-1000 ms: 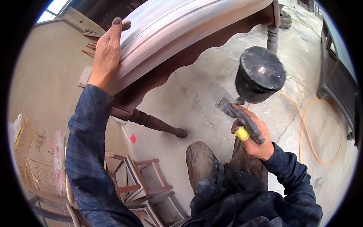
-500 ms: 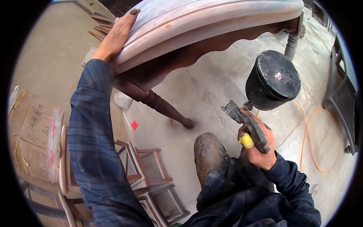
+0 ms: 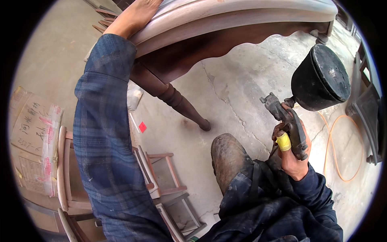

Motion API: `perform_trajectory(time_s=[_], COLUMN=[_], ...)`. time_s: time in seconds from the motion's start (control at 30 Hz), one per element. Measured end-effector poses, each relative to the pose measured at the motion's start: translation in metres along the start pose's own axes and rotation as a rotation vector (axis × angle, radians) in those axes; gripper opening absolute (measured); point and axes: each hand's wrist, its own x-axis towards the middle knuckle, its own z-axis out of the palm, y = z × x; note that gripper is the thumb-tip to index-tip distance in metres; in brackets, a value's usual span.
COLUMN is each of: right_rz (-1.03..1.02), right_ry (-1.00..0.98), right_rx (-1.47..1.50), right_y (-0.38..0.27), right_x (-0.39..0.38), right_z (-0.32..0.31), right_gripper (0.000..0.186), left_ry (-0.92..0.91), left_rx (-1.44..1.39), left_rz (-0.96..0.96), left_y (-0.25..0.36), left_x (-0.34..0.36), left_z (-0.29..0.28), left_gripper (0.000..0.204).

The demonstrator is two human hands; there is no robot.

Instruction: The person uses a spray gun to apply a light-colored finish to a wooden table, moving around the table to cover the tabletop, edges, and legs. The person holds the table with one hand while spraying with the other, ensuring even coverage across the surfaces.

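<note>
My left hand [image 3: 137, 16] lies against the pale, moulded edge of a wooden table [image 3: 225, 20] at the top; its fingertips run out of view. Below the top, the table has a dark scalloped apron [image 3: 181, 52] and a turned leg [image 3: 173, 99]. On the right, my right hand [image 3: 293, 149] grips a dark, stained spray gun [image 3: 284, 113], with a yellow wrapping on one digit. The gun carries a large black lidded cup [image 3: 318, 76] and points up toward the table, apart from it.
Pale and dark chairs [image 3: 165, 169] crowd the lower left beside a taped cardboard box [image 3: 28, 137]. An orange hose [image 3: 334, 141] loops on the cracked concrete floor [image 3: 238, 88] at right, near dark furniture [image 3: 367, 113]. A small red card [image 3: 142, 127] lies by the leg.
My right hand, gun and cup have moved right and slightly up in the view. My left hand has shifted up, partly out of frame. The table sits higher and farther right in the picture.
</note>
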Motion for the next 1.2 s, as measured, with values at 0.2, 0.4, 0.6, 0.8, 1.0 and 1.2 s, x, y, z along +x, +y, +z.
perform_trajectory(time_s=[0.2, 0.4, 0.6, 0.8, 1.0, 1.2], right_rz=[0.031, -0.069, -0.165, -0.294, -0.272, -0.229], right_ry=[-0.098, -0.249, -0.265, -0.249, -0.354, -0.349], right_rx=[0.070, 0.063, 0.096, 0.118, -0.011, 0.081], right_y=[-0.006, -0.012, -0.035, -0.042, -0.029, -0.033], right_x=[-0.006, -0.008, 0.009, 0.022, 0.004, 0.004], right_z=[0.023, 0.050, 0.073, 0.089, 0.075, 0.079], right_gripper=[0.030, 0.028, 0.029, 0.029, 0.028, 0.033], left_ry=[-0.030, 0.002, -0.037, 0.004, 0.043, 0.040], left_rx=[-0.076, -0.160, -0.298, -0.369, -0.245, -0.425], left_rz=[-0.070, 0.008, 0.013, 0.060, 0.175, 0.068], left_y=[0.018, 0.006, 0.007, 0.010, -0.012, 0.000], left_x=[-0.005, 0.000, -0.005, -0.013, 0.004, -0.005], left_z=[-0.007, -0.002, -0.011, -0.010, -0.008, -0.010], left_gripper=[0.083, 0.078, 0.065, 0.060, 0.059, 0.051])
